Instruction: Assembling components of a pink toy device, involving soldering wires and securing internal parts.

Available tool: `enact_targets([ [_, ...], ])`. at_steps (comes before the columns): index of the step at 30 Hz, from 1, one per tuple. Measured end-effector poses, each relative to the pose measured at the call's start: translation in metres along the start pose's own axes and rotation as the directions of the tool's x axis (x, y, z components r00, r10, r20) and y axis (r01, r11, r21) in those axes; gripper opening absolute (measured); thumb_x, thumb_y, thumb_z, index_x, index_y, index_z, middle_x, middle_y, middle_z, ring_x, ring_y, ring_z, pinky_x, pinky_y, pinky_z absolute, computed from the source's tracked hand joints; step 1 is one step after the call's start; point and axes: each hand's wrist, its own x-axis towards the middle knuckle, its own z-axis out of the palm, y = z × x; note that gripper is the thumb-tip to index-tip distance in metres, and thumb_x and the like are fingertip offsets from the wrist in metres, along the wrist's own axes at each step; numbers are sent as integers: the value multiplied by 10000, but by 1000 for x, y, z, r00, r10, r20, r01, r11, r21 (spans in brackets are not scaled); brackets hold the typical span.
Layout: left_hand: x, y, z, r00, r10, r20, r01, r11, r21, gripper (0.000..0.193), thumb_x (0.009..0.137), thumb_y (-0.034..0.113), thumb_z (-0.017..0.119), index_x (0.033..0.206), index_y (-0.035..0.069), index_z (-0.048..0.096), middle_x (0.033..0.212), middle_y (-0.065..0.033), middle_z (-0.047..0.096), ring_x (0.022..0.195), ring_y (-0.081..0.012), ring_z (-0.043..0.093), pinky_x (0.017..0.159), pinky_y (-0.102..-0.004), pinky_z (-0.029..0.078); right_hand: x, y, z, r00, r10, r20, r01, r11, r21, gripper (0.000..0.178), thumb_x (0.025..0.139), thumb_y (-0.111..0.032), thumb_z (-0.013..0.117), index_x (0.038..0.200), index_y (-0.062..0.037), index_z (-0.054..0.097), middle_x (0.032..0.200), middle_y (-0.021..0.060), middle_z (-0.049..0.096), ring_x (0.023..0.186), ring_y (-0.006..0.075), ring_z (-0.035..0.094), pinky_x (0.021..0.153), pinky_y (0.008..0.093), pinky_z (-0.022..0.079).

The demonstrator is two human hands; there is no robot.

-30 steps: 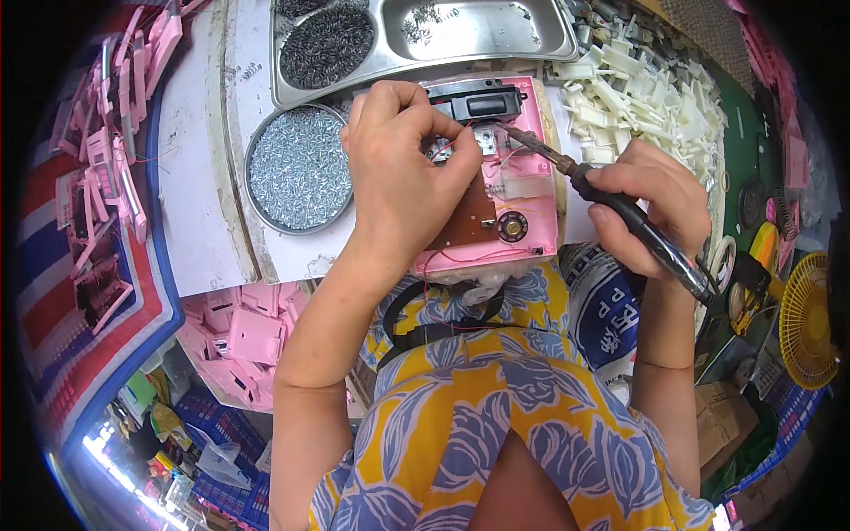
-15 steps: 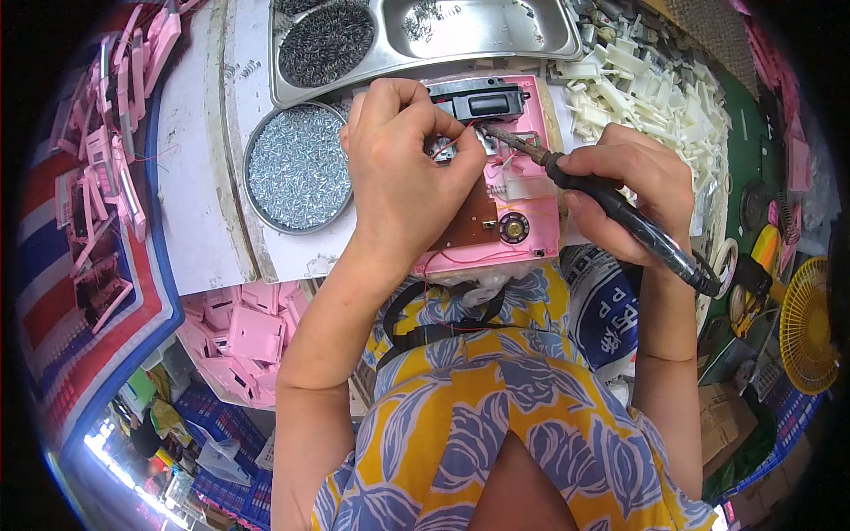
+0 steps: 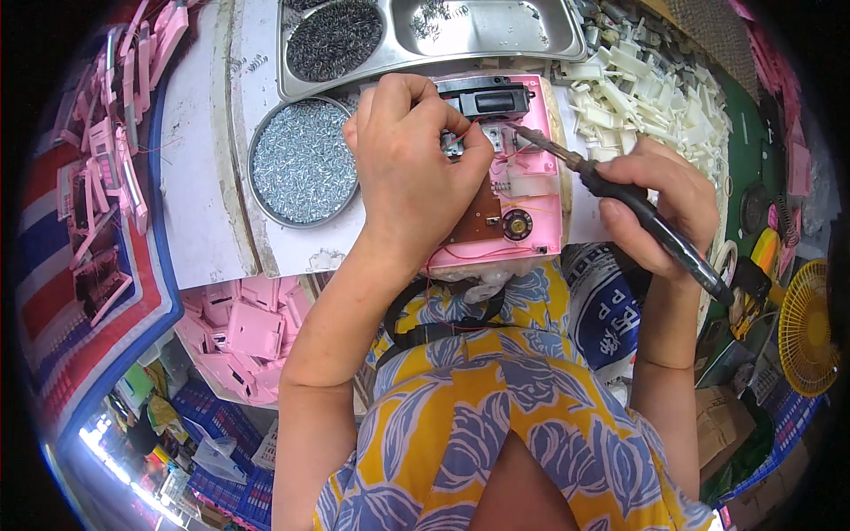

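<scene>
A pink plastic housing (image 3: 551, 199) lies in front of me with its inside facing up. It holds a brown circuit board (image 3: 469, 223), a small round speaker (image 3: 517, 225), thin wires and a black plastic part (image 3: 496, 101) at its far side. Over its left half, my left hand (image 3: 412, 168) is closed, thumb and forefinger pinching a thin red wire (image 3: 458, 138). My right hand (image 3: 666, 199) grips the black handle of a soldering iron (image 3: 662, 234). The iron's tip points left over the housing, a little apart from my left fingertips. My left hand hides the housing's left edge.
A round tin of small silvery pins (image 3: 301, 164) stands left of the housing. Beyond is a steel tray (image 3: 390, 66) with dark springs. White plastic parts (image 3: 620, 93) are heaped at far right. Pink casings (image 3: 257, 329) lie at near left, and a yellow fan (image 3: 804, 327) at right.
The soldering iron has moved right, its tip drawing away from beside my left fingertips. My left hand keeps its pinch and has shifted slightly right. The whole view has shifted a little.
</scene>
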Motion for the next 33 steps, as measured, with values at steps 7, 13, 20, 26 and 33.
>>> enact_targets([
  [7, 0, 1, -1, 1000, 5, -8, -5, 1000, 10, 122, 667, 110, 777, 692, 78, 662, 917, -57, 590, 891, -259, 573, 781, -397, 404, -18, -5, -15, 996, 58, -75, -55, 998, 35, 262, 761, -77, 780, 997, 14, 707, 720, 82, 646, 581, 156, 547, 518, 278, 392],
  [13, 4, 13, -12, 999, 54, -8, -53, 994, 94, 154, 683, 64, 783, 808, 26, 701, 933, -102, 624, 893, -277, 613, 766, -396, 480, -26, -4, -22, 991, 52, -124, -49, 998, 27, 276, 764, -58, 772, 1013, 35, 697, 754, 110, 664, 595, 168, 549, 535, 272, 393],
  [20, -10, 57, -39, 904, 106, 413, -50, 989, -142, 349, 702, 64, 844, 1001, 55, 666, 968, -86, 590, 727, -223, 644, 620, -335, 522, -42, -3, -37, 980, 84, -179, -79, 996, 33, 289, 763, -35, 759, 1026, 62, 689, 795, 132, 677, 629, 175, 568, 565, 271, 411],
  [26, -6, 65, -5, 800, 218, 559, -308, 949, 70, 132, 739, 88, 682, 835, 41, 605, 783, -96, 631, 666, -246, 690, 545, -334, 545, -38, -10, -38, 983, 70, -167, -69, 998, 15, 296, 751, -12, 748, 1030, 67, 689, 793, 127, 670, 634, 172, 565, 568, 267, 408],
  [33, -4, 62, 0, 775, 328, 540, -437, 896, 82, 105, 716, 92, 668, 786, 59, 598, 681, -83, 622, 574, -201, 681, 486, -312, 525, -60, -10, -49, 958, 149, -245, -143, 989, 42, 312, 772, 3, 730, 1064, 91, 671, 830, 139, 663, 703, 178, 575, 641, 270, 420],
])
